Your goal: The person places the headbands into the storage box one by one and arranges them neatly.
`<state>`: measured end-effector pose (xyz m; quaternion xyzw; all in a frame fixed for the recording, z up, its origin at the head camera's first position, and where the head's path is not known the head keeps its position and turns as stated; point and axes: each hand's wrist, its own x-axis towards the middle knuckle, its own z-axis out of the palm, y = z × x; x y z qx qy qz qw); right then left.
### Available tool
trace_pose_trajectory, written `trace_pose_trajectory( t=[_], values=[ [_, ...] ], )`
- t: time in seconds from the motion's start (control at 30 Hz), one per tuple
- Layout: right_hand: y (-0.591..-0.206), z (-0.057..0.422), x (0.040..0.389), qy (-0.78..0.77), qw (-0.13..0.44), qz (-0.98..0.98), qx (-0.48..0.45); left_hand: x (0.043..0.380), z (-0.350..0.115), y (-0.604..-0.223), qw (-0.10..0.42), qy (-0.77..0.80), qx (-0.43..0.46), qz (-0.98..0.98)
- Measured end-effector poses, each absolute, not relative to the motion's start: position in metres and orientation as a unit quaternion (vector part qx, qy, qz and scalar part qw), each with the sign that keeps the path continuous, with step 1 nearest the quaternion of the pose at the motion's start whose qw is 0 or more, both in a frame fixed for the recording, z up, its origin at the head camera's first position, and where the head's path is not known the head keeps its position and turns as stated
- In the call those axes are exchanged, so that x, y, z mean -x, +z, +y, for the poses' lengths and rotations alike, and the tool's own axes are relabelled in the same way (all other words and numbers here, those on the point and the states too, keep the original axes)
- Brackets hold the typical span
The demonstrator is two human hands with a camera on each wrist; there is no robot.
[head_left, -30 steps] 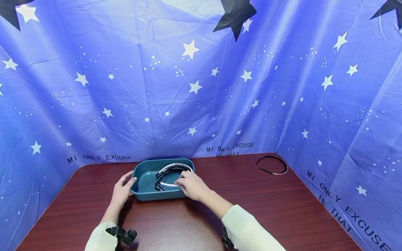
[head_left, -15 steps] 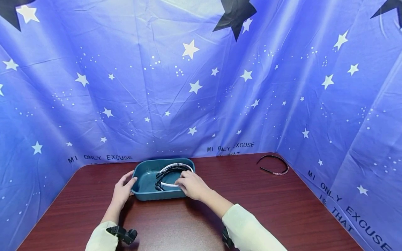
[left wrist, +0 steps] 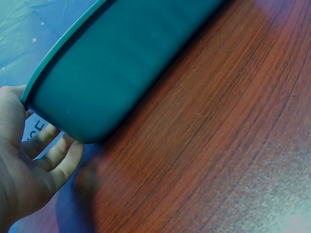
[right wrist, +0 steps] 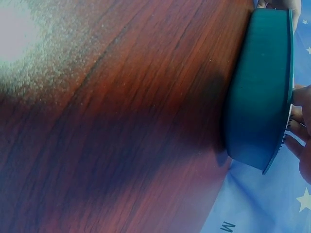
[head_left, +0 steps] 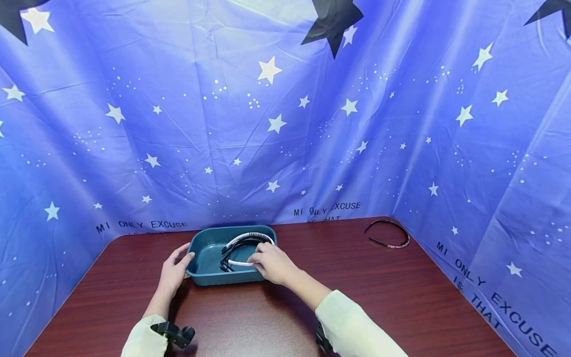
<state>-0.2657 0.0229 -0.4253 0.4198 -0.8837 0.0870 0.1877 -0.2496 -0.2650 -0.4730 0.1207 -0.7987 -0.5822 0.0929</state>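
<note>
A teal plastic box [head_left: 223, 280] stands at the back of the table. My left hand [head_left: 173, 270] grips its left end, thumb at the rim and fingers against the outer wall, as the left wrist view shows. Inside, toward the right, lie a white headband [head_left: 241, 263] and black headbands [head_left: 238, 241], overlapping; how many black ones cannot be told. My right hand [head_left: 274, 263] reaches over the box's front right rim and pinches the white headband's near arm. In the right wrist view, that hand's fingers [right wrist: 295, 141] show only partly, beyond the box wall.
Another headband [head_left: 392, 247], dark with a pinkish patterned band, lies on the reddish-brown table [head_left: 339, 248] near the back right corner. A blue star-printed cloth [head_left: 232, 124] hangs behind the table and along both sides.
</note>
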Motion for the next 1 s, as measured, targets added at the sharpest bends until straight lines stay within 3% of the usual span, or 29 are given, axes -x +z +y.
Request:
trace_pose_trajectory(
  t=[1.0],
  values=[
    [-0.412, 0.045, 0.269, 0.104, 0.17, -0.901, -0.386, 0.248, -0.264, -0.472, 0.093, -0.587, -0.121, -0.795]
  ],
)
